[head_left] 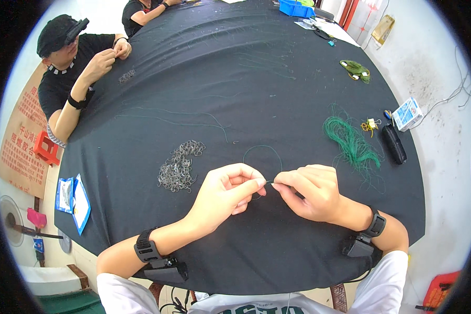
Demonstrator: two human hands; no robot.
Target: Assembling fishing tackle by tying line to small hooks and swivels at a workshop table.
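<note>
My left hand [226, 191] and my right hand [310, 191] meet over the black round table [256, 99], fingertips pinched together on a thin green thread [262, 148] that loops away from them. Something tiny sits between the fingertips; I cannot tell what it is. A pile of small metal rings [179, 166] lies just left of my left hand. A bundle of green threads [351, 144] lies to the right of my right hand.
A black pouch [394, 143], yellow clips [369, 125] and a small white-blue carton [407, 114] lie at the right edge. Blue-white packets [74, 199] lie at the left edge. Another person [70, 68] works at the far left. A blue tray [294, 7] stands far back.
</note>
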